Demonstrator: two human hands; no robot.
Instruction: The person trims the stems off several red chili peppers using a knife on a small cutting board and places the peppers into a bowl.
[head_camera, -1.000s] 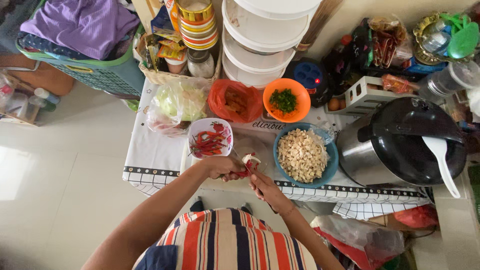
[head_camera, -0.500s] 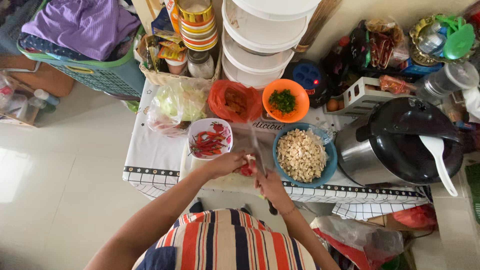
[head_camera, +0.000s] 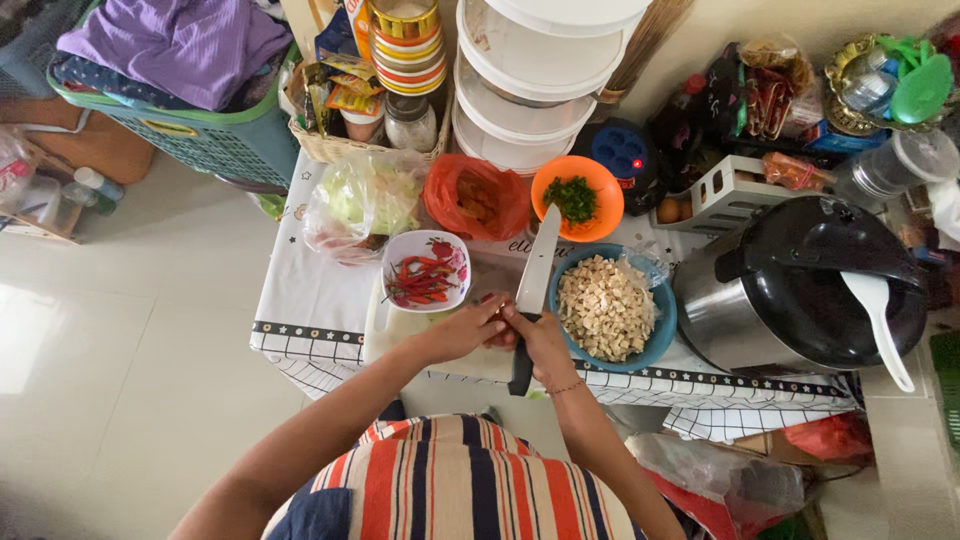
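- Head view, nearest: striped shirt (head_camera: 455, 480) at the bottom edge, both forearms reaching up to the bench (head_camera: 310, 300).
- Right hand (head_camera: 540, 340) is closed round the dark handle of a knife (head_camera: 533, 285); the blade points away from the person, up between the two bowls.
- Left hand (head_camera: 465, 328) has fingers curled together just beside the right hand, touching it; a small red item shows at the fingertips, too small to identify. Whether it is pinched, cannot tell.
- Both hands sit over a pale cutting board (head_camera: 395, 325) at the near edge of the bench.
- Just beyond the left hand: white bowl (head_camera: 428, 270) holding red chillies.
- Just right of the blade: blue bowl (head_camera: 612, 310) filled with pale diced cubes.
- Right of that: rice cooker (head_camera: 800, 290), black lid, a white spoon (head_camera: 880, 315) lying on it.
- Farther back: clear bag (head_camera: 365, 200) of greens, orange bag (head_camera: 475, 195), orange bowl (head_camera: 577, 198) with chopped herbs.
- Farthest: stacked white tubs (head_camera: 530, 80), wicker basket (head_camera: 350, 110) of packets and jars, green laundry basket (head_camera: 190, 130) with purple cloth.
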